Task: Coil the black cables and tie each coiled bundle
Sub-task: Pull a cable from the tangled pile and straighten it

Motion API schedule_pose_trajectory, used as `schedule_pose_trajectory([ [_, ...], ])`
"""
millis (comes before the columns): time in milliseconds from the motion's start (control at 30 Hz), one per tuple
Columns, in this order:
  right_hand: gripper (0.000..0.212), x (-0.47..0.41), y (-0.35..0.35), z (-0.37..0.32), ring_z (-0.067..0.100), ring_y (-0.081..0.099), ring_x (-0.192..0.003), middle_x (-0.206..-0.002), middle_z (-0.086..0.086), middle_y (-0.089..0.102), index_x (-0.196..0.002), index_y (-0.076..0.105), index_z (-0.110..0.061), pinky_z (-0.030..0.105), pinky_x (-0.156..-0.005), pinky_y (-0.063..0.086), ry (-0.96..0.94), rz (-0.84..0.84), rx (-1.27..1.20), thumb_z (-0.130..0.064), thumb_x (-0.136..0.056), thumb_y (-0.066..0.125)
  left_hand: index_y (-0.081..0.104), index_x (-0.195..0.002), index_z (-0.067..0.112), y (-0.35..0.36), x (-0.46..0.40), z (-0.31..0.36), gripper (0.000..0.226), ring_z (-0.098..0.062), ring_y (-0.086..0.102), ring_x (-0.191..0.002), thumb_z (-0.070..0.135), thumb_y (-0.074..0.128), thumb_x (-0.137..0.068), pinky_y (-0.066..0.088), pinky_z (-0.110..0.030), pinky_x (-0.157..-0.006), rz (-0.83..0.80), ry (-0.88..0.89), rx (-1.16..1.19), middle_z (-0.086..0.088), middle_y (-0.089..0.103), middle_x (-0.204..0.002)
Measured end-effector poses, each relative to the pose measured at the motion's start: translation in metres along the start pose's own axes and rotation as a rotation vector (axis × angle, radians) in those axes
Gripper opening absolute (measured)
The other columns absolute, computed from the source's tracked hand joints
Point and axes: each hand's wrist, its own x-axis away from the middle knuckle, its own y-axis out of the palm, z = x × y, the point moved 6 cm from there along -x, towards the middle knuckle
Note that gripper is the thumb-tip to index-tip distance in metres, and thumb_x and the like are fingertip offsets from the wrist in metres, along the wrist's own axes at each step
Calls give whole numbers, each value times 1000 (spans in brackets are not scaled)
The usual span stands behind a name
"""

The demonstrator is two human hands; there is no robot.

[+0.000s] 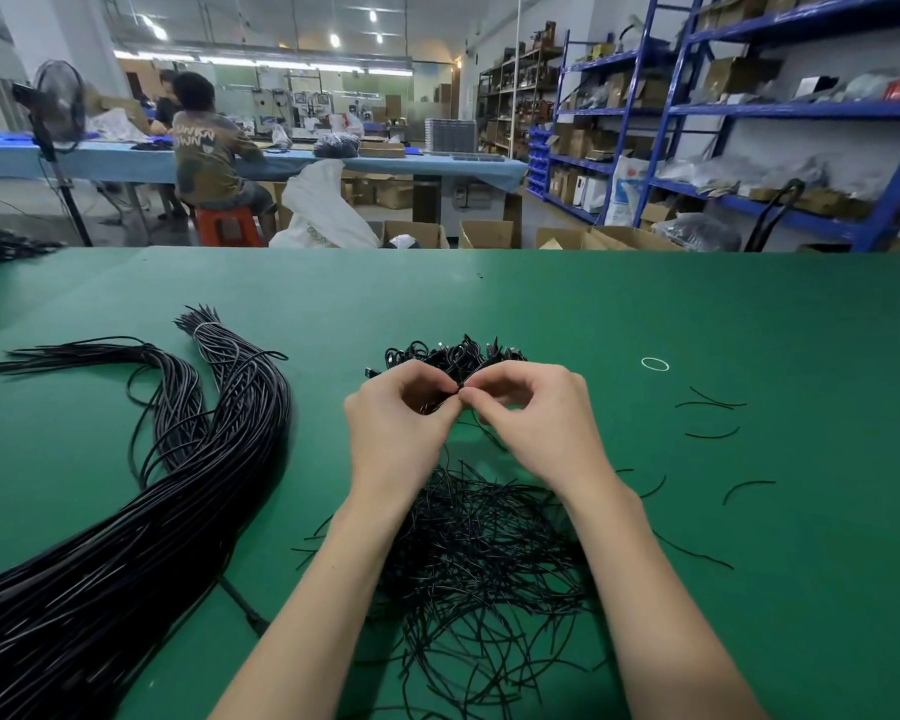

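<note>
**Both hands pinch a small coil above the tabletop**

We see the left hand (401,418) and right hand (536,423) meet fingertip to fingertip, each grip narrow, pinching a small coiled cable (437,400) above the green tabletop (541,304); finished coils (453,353) lie just behind; loose ties (489,553) below the wrists; long cables (178,491) left.

Single head-worn view, facing forward and down, close above green table (645,314)

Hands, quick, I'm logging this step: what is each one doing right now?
Left hand: fingers curled, pinching a black tie.
Right hand: fingers curled, pinching the same tie at a coiled cable.
</note>
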Motion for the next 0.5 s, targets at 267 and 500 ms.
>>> schedule_pose_trajectory([
  [267,8,1,-5,-1,-8,70,-74,-77,-30,72,-86,84,-27,3,-70,47,-26,14,20,-19,-82,83,71,-76,22,4,0,3,18,6,66,-71,9,84,-74,46,-5,-69,-50,86,-30,16,71,-72],
  [500,11,3,-6,-2,-7,66,-79,-75,-20,69,-85,79,-19,1,-65,45,-148,94,95,-9,-87,77,76,-83,21,10,1,0,11,2,68,-74,16,84,-77,47,-8,-68,-203,-28,93,11,75,-78],
])
